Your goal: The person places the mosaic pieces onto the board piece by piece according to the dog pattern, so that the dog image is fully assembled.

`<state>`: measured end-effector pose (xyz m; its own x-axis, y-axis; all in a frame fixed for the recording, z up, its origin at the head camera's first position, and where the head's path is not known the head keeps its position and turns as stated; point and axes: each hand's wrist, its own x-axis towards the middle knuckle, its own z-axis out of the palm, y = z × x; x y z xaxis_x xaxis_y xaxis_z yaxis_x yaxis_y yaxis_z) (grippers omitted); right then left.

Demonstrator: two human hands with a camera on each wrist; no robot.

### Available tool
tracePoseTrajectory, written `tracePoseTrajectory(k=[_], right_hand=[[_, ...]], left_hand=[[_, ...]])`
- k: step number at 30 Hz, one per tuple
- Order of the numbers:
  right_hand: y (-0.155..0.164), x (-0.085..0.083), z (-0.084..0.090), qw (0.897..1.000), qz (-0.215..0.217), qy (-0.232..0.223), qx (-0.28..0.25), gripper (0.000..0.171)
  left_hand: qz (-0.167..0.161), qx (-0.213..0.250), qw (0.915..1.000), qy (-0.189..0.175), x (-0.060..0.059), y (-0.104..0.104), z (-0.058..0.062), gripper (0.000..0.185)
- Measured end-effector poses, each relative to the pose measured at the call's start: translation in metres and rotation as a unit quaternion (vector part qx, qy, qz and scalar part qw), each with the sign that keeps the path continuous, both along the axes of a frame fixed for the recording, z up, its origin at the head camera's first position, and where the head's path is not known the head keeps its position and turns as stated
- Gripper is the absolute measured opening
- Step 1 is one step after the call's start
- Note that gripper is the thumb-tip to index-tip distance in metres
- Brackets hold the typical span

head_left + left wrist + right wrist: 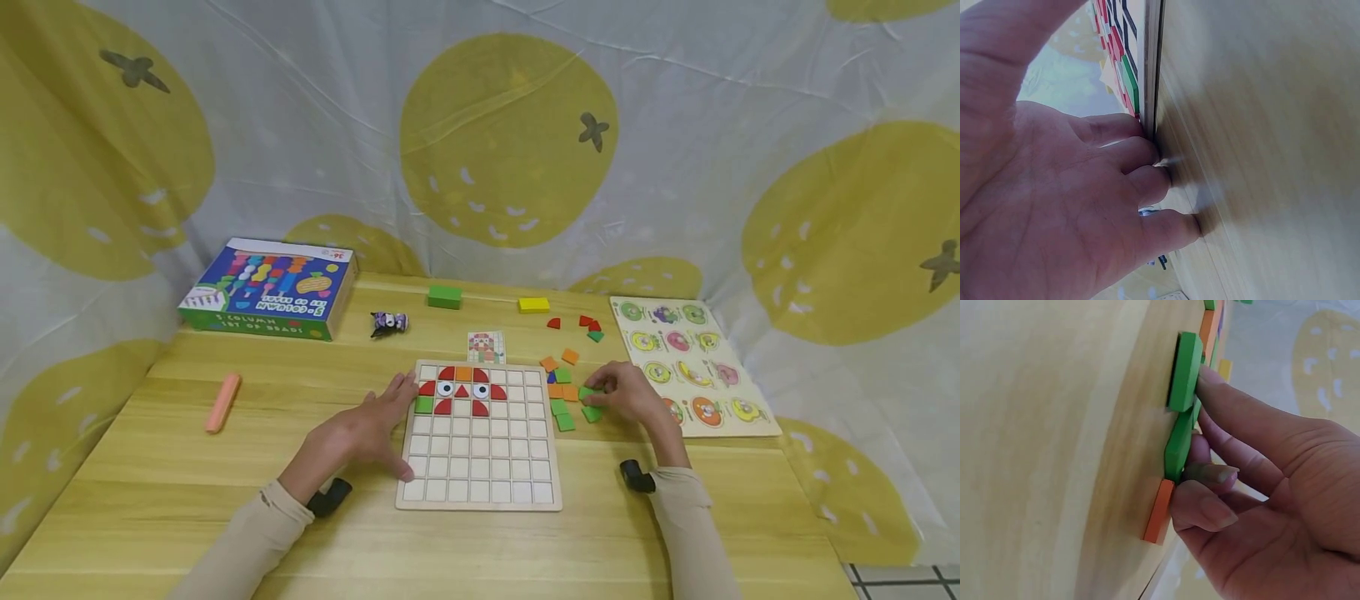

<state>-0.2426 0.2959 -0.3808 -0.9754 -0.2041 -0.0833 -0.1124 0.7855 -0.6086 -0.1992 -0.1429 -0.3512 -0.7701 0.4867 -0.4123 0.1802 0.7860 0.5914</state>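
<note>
Behind the tabletop (225, 517) a pale cloth printed with large yellow fruit is hung as a backdrop. Near the front edge of the tabletop a wooden grid board (480, 433) is laid flat, its top rows partly filled with red, orange and green pieces and two eye tiles.

The left hand (378, 425) is held open, fingers straight, with the fingertips (1154, 156) pressed against the board's left edge — the board is steadied, not gripped.

Just beside the board's right edge a loose cluster of green tiles (570, 408) and orange ones is spread. The right hand (630, 398) is curled over this cluster, and a green tile (1179, 447) is pinched between thumb and fingers, its edge lifted off the wood; a second green tile (1186, 372) and an orange tile (1159, 511) lie touching it.

The pinched tile is seen as a flat, thin, painted wooden piece with crisp edges. It is judged light and stiff, a little slick on its painted faces — best taken by its opposite edges, not from above.

Toward the far edge a picture card (486, 347), a bead-set box (270, 287) and a peg puzzle (690, 367) are kept.
</note>
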Motion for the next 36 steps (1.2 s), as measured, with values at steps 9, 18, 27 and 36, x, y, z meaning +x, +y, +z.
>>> tracePoseTrajectory(k=[9, 18, 27, 36], right_hand=[[0.000, 0.001, 0.003, 1.000, 0.009, -0.002, -0.011, 0.017], [0.005, 0.007, 0.016, 0.998, 0.005, 0.033, -0.058, 0.004], [-0.048, 0.007, 0.013, 0.985, 0.069, -0.026, -0.158, 0.008], [-0.103, 0.004, 0.006, 0.985, 0.094, -0.024, -0.142, 0.004]], left_hand=[[0.005, -0.002, 1.0000, -0.002, 0.001, 0.000, -0.001, 0.135], [0.003, -0.002, 1.0000, -0.002, 0.001, 0.000, 0.000, 0.135], [-0.002, 0.002, 1.0000, -0.003, 0.000, -0.001, -0.001, 0.136], [0.000, 0.000, 1.0000, -0.003, 0.000, -0.001, -0.002, 0.137]])
